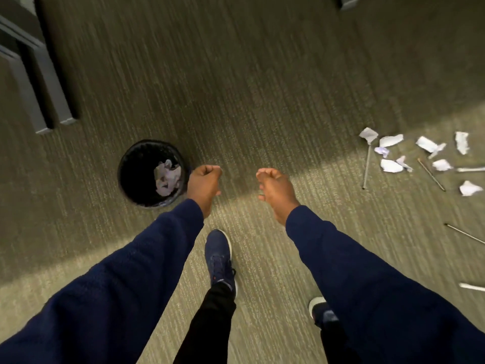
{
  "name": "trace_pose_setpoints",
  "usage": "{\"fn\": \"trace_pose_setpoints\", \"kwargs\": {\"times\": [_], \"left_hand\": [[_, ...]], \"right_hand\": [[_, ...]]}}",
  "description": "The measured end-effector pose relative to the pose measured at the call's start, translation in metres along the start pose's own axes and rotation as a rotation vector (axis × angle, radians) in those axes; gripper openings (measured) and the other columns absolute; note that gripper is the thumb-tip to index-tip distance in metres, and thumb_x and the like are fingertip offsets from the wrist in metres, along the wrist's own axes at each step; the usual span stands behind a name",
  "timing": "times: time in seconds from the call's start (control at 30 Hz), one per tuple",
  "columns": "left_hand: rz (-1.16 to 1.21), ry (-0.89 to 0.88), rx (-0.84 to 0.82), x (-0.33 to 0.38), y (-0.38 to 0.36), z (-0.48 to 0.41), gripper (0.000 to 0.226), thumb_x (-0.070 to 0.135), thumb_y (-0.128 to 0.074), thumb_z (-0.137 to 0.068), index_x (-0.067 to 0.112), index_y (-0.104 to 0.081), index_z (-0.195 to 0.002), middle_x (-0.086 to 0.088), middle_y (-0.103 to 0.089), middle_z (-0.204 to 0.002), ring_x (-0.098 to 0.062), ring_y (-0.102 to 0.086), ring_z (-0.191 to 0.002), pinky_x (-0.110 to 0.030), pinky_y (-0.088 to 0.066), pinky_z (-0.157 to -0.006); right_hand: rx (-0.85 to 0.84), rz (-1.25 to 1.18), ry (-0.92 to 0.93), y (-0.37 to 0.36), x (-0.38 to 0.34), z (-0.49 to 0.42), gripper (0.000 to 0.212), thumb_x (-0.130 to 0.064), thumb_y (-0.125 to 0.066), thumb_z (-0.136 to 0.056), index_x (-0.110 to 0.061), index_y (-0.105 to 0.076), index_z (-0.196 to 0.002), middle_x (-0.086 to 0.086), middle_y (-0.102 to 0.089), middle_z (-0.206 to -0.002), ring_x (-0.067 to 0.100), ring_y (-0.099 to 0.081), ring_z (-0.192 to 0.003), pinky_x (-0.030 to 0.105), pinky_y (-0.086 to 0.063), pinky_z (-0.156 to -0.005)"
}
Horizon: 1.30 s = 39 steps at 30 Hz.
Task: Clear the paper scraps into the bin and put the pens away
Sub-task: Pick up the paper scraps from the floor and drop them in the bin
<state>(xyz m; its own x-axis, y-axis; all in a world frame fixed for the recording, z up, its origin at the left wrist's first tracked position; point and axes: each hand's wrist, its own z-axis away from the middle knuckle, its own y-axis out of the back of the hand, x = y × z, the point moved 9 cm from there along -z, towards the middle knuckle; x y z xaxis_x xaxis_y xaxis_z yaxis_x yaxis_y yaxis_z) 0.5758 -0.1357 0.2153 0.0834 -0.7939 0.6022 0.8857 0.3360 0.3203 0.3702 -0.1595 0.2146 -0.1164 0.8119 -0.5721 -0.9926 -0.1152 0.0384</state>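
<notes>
Beside the curled, empty left hand (203, 183) stood the black bin (152, 173) holding crumpled paper (168, 177); paper scraps (420, 158) and pens (367, 164) lay well right of the loosely curled, empty right hand (275, 190).

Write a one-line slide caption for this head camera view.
Both hands, left and right, hang empty beside a black bin holding crumpled paper, while paper scraps and pens litter the carpet.

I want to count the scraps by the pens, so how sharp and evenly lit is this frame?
Head view: a bright band of light crosses the carpet; paper scraps lie in it but look soft, pens thin and smeared; the bin interior is dark; edges bend from the wide lens.
</notes>
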Motion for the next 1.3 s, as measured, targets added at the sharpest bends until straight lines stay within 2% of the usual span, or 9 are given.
{"fn": "trace_pose_setpoints", "kwargs": {"times": [0.27,0.4,0.5,0.6,0.8,0.97,1.13,1.23,1.3], "left_hand": [[-0.109,-0.056,-0.191,0.040,-0.199,0.122,0.007,0.024,-0.060,-0.096,0.022,-0.064,-0.090,0.006,-0.059,-0.087,-0.009,-0.056,-0.081,-0.033,-0.052,-0.073],[-0.195,-0.098,-0.255,0.054,-0.287,0.176,0.008,0.022,-0.061,-0.094,0.016,-0.063,-0.089,0.003,-0.057,-0.082,-0.011,-0.052,-0.073,-0.034,-0.052,-0.072],[-0.269,-0.120,-0.297,0.058,-0.345,0.200,0.011,0.021,-0.062,-0.092,0.011,-0.066,-0.094,0.002,-0.055,-0.074,-0.013,-0.051,-0.069,-0.032,-0.051,-0.068],[-0.329,-0.132,-0.341,0.055,-0.392,0.205,0.021,0.023,-0.064,-0.090,0.006,-0.068,-0.102,0.001,-0.056,-0.074,-0.014,-0.052,-0.068,-0.032,-0.051,-0.068],[-0.497,-0.196,-0.402,0.043,-0.459,0.174,0.013,0.021,-0.065,-0.088,0.017,-0.060,-0.077,0.000,-0.056,-0.069,-0.017,-0.051,-0.067,-0.031,-0.045,-0.067],[-0.692,-0.231,-0.448,0.041,-0.501,0.116,0.015,0.018,-0.065,-0.087,0.018,-0.055,-0.075,0.002,-0.056,-0.072,-0.017,-0.052,-0.069,-0.026,-0.040,-0.061],[-0.993,-0.346,-0.472,0.057,-0.531,0.048,0.015,0.024,-0.064,-0.086,0.013,-0.059,-0.096,-0.004,-0.061,-0.093,-0.023,-0.058,-0.084,-0.027,-0.043,-0.070],[-1.131,-0.417,-0.449,0.060,-0.553,0.003,0.031,0.024,-0.065,-0.086,0.008,-0.060,-0.112,-0.009,-0.063,-0.103,-0.027,-0.062,-0.088,-0.030,-0.045,-0.068],[-1.167,-0.432,-0.466,0.053,-0.574,-0.027,0.044,0.025,-0.065,-0.087,0.009,-0.056,-0.127,-0.014,-0.063,-0.118,-0.031,-0.065,-0.101,-0.035,-0.053,-0.078]], "right_hand": [[0.182,-0.034,0.044,0.222,-0.003,0.054,0.026,-0.031,-0.058,-0.094,-0.020,-0.064,-0.116,-0.009,-0.064,-0.102,0.011,-0.062,-0.092,0.038,-0.056,-0.090],[0.244,-0.008,0.056,0.321,0.000,0.078,0.027,-0.033,-0.060,-0.092,-0.020,-0.064,-0.116,-0.010,-0.065,-0.097,0.010,-0.063,-0.084,0.037,-0.057,-0.084],[0.298,0.033,0.081,0.388,0.003,0.086,0.024,-0.032,-0.060,-0.092,-0.021,-0.064,-0.113,-0.009,-0.067,-0.092,0.009,-0.062,-0.076,0.031,-0.055,-0.071],[0.343,0.062,0.067,0.438,0.015,0.082,0.025,-0.029,-0.060,-0.092,-0.020,-0.064,-0.114,-0.003,-0.070,-0.099,0.014,-0.063,-0.079,0.034,-0.055,-0.077],[0.356,0.075,-0.002,0.479,0.046,0.048,0.029,-0.032,-0.062,-0.093,-0.020,-0.061,-0.119,0.004,-0.068,-0.114,0.019,-0.063,-0.090,0.037,-0.052,-0.086],[0.383,0.130,-0.048,0.495,0.063,0.001,0.034,-0.034,-0.064,-0.092,-0.020,-0.060,-0.123,0.005,-0.064,-0.123,0.024,-0.065,-0.106,0.035,-0.052,-0.089],[0.361,0.310,-0.081,0.498,0.066,-0.072,0.049,-0.037,-0.065,-0.091,-0.015,-0.054,-0.134,0.010,-0.056,-0.134,0.023,-0.059,-0.115,0.026,-0.042,-0.086],[0.362,0.421,-0.069,0.499,0.061,-0.132,0.060,-0.040,-0.065,-0.091,-0.016,-0.046,-0.143,0.014,-0.048,-0.136,0.028,-0.056,-0.117,0.031,-0.046,-0.090],[0.368,0.503,-0.051,0.498,0.060,-0.170,0.067,-0.039,-0.066,-0.090,-0.016,-0.040,-0.147,0.017,-0.045,-0.138,0.036,-0.053,-0.123,0.040,-0.048,-0.100]]}}
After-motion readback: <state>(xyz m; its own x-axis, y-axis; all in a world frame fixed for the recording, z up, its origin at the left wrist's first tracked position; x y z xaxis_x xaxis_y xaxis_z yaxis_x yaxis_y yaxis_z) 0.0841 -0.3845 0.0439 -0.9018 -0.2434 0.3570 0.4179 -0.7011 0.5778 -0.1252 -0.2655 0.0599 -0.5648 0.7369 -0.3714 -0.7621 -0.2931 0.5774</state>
